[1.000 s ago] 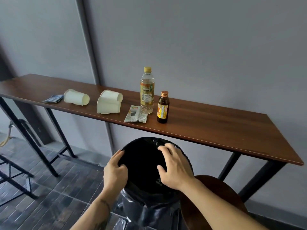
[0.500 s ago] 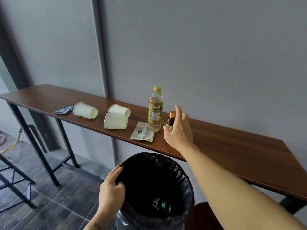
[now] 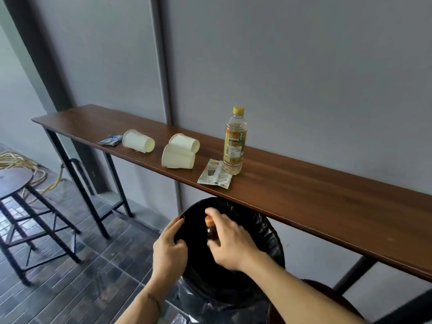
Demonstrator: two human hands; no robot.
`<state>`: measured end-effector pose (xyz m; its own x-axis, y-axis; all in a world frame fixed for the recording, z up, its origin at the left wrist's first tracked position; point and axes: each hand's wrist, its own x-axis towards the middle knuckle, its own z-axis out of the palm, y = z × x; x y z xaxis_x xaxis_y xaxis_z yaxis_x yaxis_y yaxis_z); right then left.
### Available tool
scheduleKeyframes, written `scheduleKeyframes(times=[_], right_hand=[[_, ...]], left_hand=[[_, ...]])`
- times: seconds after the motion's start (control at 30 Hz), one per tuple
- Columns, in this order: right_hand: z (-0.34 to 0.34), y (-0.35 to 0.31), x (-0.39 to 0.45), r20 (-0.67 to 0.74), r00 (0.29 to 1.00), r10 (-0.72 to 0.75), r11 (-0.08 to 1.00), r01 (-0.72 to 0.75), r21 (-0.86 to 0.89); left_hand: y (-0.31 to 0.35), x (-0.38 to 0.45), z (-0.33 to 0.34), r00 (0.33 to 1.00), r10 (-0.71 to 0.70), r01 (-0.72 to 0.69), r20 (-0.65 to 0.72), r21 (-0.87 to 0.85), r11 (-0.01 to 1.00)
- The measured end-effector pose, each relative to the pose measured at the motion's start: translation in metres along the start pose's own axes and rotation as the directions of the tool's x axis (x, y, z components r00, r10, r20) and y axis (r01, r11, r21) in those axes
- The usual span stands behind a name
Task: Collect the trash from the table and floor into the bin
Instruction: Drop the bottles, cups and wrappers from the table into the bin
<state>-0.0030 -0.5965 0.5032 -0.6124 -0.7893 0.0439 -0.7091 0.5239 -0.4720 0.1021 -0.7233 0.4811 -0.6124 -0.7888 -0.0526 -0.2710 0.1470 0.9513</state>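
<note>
Your right hand (image 3: 230, 245), blurred, seems to grip the small brown orange-capped bottle (image 3: 211, 231) over the bin (image 3: 268, 232); your left hand (image 3: 169, 250) pinches the bin's rim.

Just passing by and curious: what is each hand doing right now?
Left hand: grips the rim of the bin.
Right hand: holds the small brown bottle over the bin.
</note>
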Motion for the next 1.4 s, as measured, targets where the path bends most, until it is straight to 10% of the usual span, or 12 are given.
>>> scheduleKeyframes(times=[0.17,0.37,0.53,0.77,1.17,1.4], right_hand=[[0.013,0.018,0.009,0.217,0.97,0.114,0.989,-0.131,0.066],[-0.047,0.003,0.054,-0.34,0.932,-0.123,0.986,0.153,0.062],[-0.07,0.012,0.093,-0.642,0.761,0.098,0.991,-0.016,0.132],[-0.082,0.015,0.147,-0.554,0.688,0.468,0.883,-0.349,0.314],[-0.073,0.001,0.161,-0.577,0.523,0.627,0.779,-0.399,0.484],[-0.069,-0.061,0.103,-0.533,0.715,0.452,0.864,-0.202,0.461]], left_hand=[[0.009,0.0,-0.005,0.996,-0.053,0.049,-0.072,-0.051,0.997],[0.002,0.001,-0.015,0.987,-0.112,0.105,-0.116,-0.065,0.992],[-0.002,0.017,-0.032,0.988,-0.131,0.125,-0.077,-0.075,0.989],[-0.01,0.062,-0.061,0.99,-0.138,0.139,0.016,-0.092,0.986],[-0.023,0.114,-0.089,0.974,-0.125,0.151,0.189,-0.132,0.98],[-0.03,0.121,-0.088,0.962,-0.104,0.13,0.252,-0.09,0.987]])
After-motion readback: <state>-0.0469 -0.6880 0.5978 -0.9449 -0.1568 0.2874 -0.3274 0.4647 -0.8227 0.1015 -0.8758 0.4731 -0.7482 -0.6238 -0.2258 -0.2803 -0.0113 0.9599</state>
